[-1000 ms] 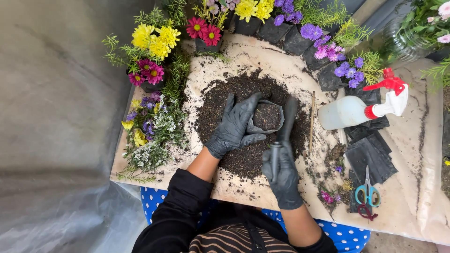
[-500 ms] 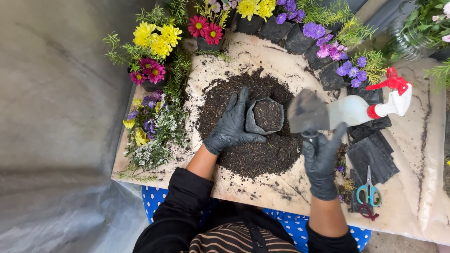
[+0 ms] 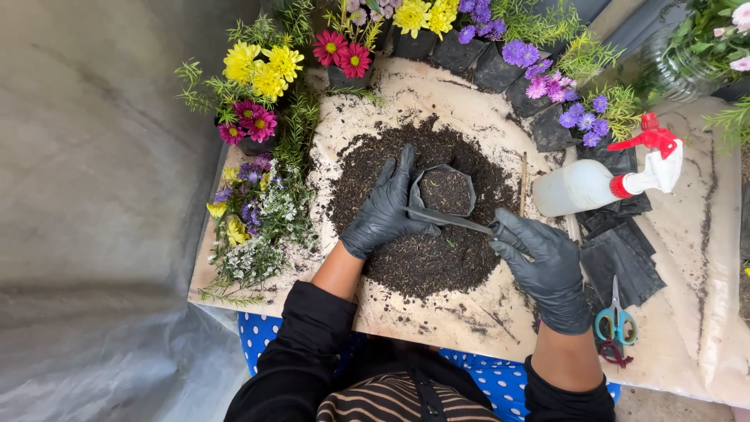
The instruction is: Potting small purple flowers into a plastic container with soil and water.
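Left hand (image 3: 384, 209): cupped around small black grow bag (image 3: 445, 190), on its left.
Right hand (image 3: 547, 262): gripping trowel (image 3: 449, 220); long axis runs left toward bag.

A white spray bottle (image 3: 582, 186) with a red trigger lay right of the potted flowers (image 3: 262, 74); scissors (image 3: 616, 322) rested beside empty black bags (image 3: 621, 254).
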